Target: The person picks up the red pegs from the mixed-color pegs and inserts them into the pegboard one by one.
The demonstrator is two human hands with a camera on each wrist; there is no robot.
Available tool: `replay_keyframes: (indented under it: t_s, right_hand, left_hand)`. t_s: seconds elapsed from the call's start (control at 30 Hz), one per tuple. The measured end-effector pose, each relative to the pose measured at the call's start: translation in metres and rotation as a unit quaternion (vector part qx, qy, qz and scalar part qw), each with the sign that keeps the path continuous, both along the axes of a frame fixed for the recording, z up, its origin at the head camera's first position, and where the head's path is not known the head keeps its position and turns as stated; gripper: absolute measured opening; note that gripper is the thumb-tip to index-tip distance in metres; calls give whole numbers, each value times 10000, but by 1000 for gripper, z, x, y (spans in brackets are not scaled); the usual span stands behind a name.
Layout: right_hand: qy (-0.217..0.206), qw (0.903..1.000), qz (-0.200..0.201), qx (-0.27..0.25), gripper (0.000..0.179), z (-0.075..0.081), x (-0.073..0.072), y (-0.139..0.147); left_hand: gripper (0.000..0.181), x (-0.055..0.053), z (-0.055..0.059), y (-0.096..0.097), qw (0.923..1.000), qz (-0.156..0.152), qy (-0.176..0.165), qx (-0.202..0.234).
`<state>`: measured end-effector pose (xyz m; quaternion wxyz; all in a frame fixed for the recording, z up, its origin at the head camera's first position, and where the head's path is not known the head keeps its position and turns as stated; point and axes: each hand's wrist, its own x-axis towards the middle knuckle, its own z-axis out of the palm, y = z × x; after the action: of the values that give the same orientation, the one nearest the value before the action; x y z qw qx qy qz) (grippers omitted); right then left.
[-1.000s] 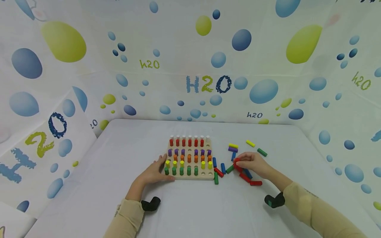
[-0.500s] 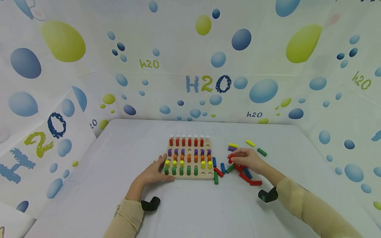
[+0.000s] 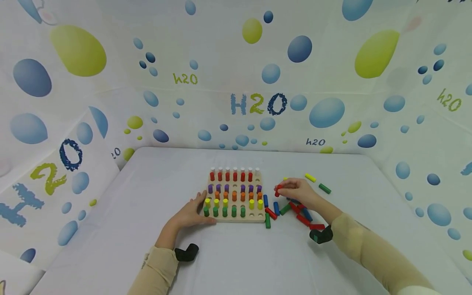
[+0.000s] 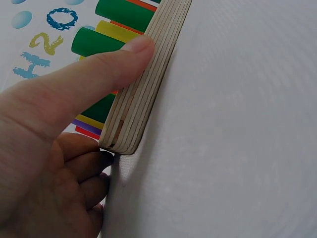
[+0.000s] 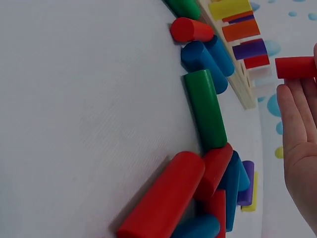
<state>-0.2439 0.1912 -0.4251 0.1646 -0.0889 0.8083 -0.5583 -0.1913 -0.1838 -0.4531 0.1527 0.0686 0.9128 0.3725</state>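
Observation:
A wooden pegboard (image 3: 239, 221) stands on the white cloth with upright rows of white, red, purple, orange, yellow and green pegs. Bare holes show at the right ends of the red and green rows and mid-row among the purple and yellow. My left hand (image 3: 189, 213) grips the board's front left corner; the thumb lies on the layered front edge (image 4: 148, 74), the other fingers at the left side. Right of the board, my right hand (image 3: 300, 191) pinches a red peg (image 3: 278, 190) by its upper part, raised above the cloth in the right wrist view.
Loose pegs lie right of the board: a green peg (image 3: 267, 221), a blue peg (image 3: 276, 208), a red peg (image 3: 303, 220) and several others in a heap. Farther back are a yellow peg (image 3: 310, 178) and a green peg (image 3: 325, 188). A printed backdrop (image 3: 221, 53) rises behind.
My right hand has lifted the red peg off the heap and carried it left and back toward the board, turning it more upright. The left hand stays in place on the board.

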Motion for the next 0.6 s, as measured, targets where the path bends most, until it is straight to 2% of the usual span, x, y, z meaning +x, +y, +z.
replay_keyframes:
  t_s: [0.27, 0.6]
  right_hand:
    - [77, 9999, 79, -123, 38, 0, -11, -11]
    - [56, 9999, -128, -14, 40, -3, -25, -23]
  left_hand:
    - [113, 0, 0, 1, 10000, 24, 3, 44]
    - [113, 0, 0, 1, 10000, 25, 4, 19]
